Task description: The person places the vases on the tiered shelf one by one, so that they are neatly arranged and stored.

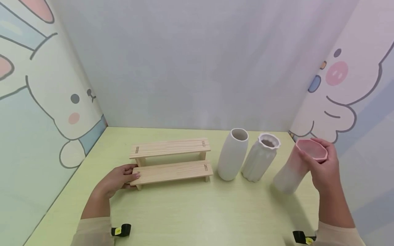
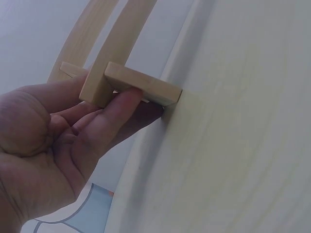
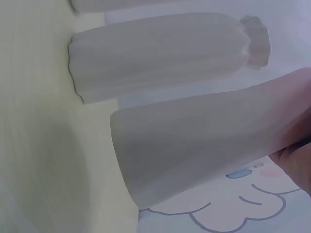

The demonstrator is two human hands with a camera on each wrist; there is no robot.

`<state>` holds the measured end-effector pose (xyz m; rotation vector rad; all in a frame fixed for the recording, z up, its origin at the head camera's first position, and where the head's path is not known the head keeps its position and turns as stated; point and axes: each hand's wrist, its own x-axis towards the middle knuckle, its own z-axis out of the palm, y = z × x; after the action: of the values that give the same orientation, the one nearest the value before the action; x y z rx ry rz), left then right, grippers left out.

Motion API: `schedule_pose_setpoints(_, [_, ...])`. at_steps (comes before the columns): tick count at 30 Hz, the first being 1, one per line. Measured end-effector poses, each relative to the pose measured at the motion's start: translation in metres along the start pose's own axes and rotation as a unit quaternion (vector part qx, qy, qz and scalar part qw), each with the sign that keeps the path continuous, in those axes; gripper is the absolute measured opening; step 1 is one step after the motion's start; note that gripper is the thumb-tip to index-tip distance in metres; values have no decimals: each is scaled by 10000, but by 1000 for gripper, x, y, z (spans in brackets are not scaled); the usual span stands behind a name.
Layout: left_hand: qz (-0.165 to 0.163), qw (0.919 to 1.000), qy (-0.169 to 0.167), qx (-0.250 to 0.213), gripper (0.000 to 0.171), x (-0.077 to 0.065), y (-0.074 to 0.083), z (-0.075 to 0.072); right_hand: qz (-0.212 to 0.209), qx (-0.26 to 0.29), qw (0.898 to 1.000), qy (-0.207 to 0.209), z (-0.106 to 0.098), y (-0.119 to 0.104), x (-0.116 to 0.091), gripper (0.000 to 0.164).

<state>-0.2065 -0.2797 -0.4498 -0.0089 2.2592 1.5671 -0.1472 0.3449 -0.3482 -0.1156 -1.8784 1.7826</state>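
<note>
My left hand [image 1: 118, 178] pinches the left end of a light wooden two-step display stand [image 1: 172, 172]. In the left wrist view, its thumb and fingers close around the lower step's end by the leg [image 2: 143, 83]. My right hand [image 1: 327, 167] grips a pink-and-white vase [image 1: 290, 174] near its wide angular rim, thumb at the front. The right wrist view has the vase's white base [image 3: 146, 155] raised off the tabletop, its shadow falling beside it. Left of it stand a ribbed white vase [image 1: 258, 160] with a scalloped rim and a smooth white vase [image 1: 232, 155].
The pale yellow-green table [image 1: 197, 215] runs back to a plain grey-white wall [image 1: 184, 68]. Side panels with cartoon animals, a left panel [image 1: 55, 95] and a right panel [image 1: 363, 85], flank it. Black straps, a left strap [image 1: 121, 230] and a right strap [image 1: 303, 237], show at the sleeves.
</note>
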Motion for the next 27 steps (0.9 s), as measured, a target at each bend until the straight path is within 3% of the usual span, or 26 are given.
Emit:
schedule_pose_setpoints(8, [74,10000,-27,-30,74,0,0,1,-125,-176,9996,-169,-1,-6,-19,58])
schedule_pose_setpoints(15, [92,10000,0,36,74,-1,-1,0,-468,584,9921,-1003,7,-14,-34,57])
schedule_pose_setpoints(18, [85,10000,-7,51,75,-1,-1,0,-782,1003,9795,-1564,13,-20,-39,57])
schedule_pose_setpoints(22, [69,10000,-7,61,76,-1,-1,0,-1143,1866,9470,-2352,23,-25,-44,57])
schedule_pose_setpoints(27, [40,9999,5,107,76,-1,-1,0,-1177,1990,9321,-2788,38,-31,-51,57])
